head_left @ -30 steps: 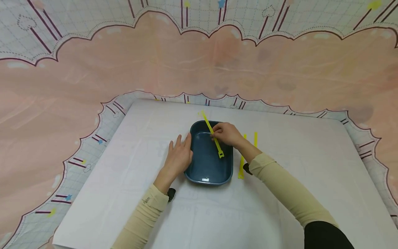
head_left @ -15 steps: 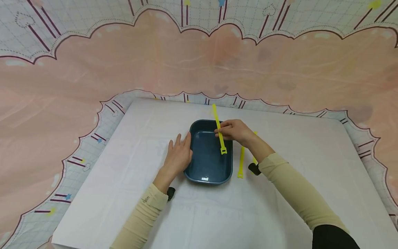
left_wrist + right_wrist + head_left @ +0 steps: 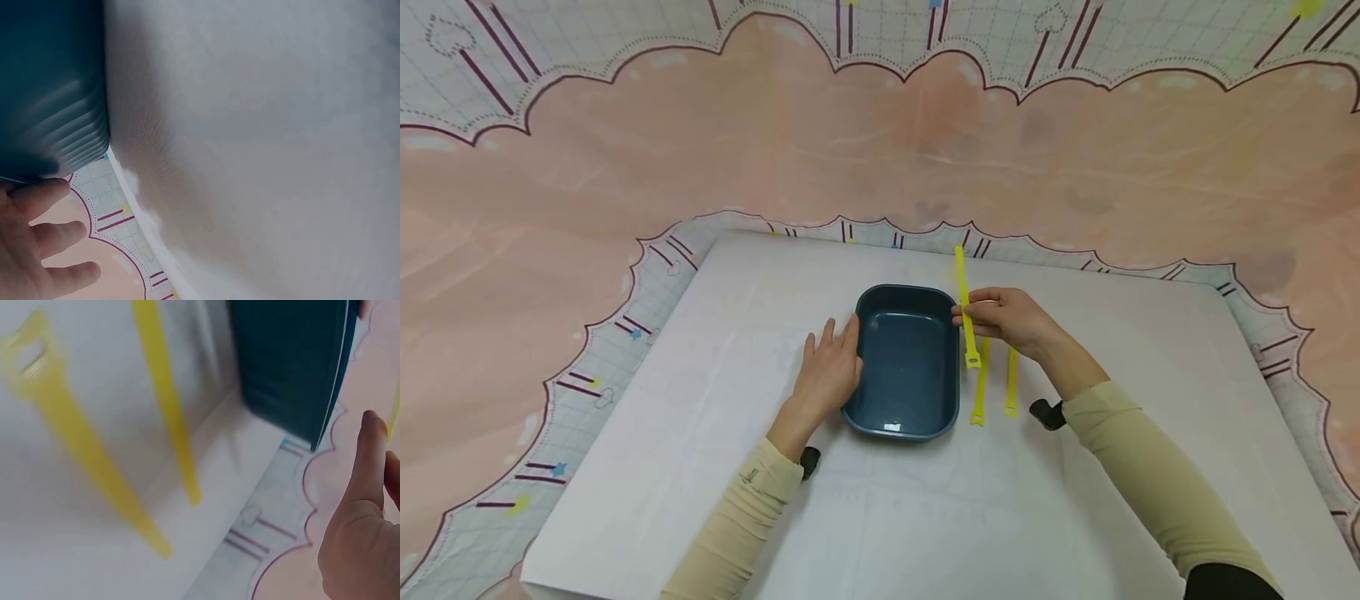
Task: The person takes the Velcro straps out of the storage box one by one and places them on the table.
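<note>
A dark blue rectangular tray (image 3: 906, 367) stands on the white table, its inside bare. Against its left wall rests my left hand (image 3: 829, 367), fingers spread and straight; the left wrist view shows the fingers (image 3: 65, 234) beside the tray's ribbed side (image 3: 62, 106). Just off the tray's right rim, my right hand (image 3: 1011, 319) pinches a yellow cable strap (image 3: 966, 312) with a slotted head, held upright with the head down. Two more yellow straps lie on the table under that hand: one near the tray (image 3: 979, 392), another farther right (image 3: 1012, 387).
The white tabletop (image 3: 1150, 400) spreads around the tray. Beyond its far edge hangs a peach cloth (image 3: 865, 158) with a scalloped border. A black wrist camera (image 3: 1047, 414) is on the right wrist, another (image 3: 810, 462) on the left.
My right hand has moved rightward with the pinched strap, from over the tray to just outside its right rim. The strap has turned more upright. My left hand stays at the tray.
</note>
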`<state>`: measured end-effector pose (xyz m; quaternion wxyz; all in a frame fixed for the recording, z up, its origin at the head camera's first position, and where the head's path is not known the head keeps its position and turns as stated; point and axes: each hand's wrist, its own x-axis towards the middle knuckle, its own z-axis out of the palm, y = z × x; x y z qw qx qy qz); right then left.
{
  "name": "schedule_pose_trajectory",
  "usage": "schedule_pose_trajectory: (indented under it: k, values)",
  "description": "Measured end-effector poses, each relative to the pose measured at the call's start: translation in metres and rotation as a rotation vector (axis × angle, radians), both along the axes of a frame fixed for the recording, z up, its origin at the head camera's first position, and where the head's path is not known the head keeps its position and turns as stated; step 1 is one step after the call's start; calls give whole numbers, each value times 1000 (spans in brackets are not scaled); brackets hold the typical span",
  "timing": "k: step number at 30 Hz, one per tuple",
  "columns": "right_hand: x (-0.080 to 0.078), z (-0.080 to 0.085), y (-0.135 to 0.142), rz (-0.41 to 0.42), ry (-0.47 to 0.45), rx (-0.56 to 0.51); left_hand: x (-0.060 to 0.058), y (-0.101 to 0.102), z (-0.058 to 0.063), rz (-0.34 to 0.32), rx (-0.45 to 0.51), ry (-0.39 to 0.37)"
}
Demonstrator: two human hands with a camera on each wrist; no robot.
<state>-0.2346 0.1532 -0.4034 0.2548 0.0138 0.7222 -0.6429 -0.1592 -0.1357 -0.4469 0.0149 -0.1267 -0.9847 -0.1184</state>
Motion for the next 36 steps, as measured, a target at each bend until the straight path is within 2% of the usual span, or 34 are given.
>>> schedule_pose_trajectory:
  k: [12, 21, 31, 36]
  values:
    - [9, 0, 50, -94, -43, -88, -1, 0, 0, -3, 13, 23]
    - [16, -4, 73, -140, -57, -126, -3, 1, 0, 20, 8, -17]
    - [27, -12, 93, -165, -86, -61, -3, 2, 1, 21, 4, -9]
    - [31, -22, 102, -157, -101, 19, -1, 2, 2, 14, 20, 3]
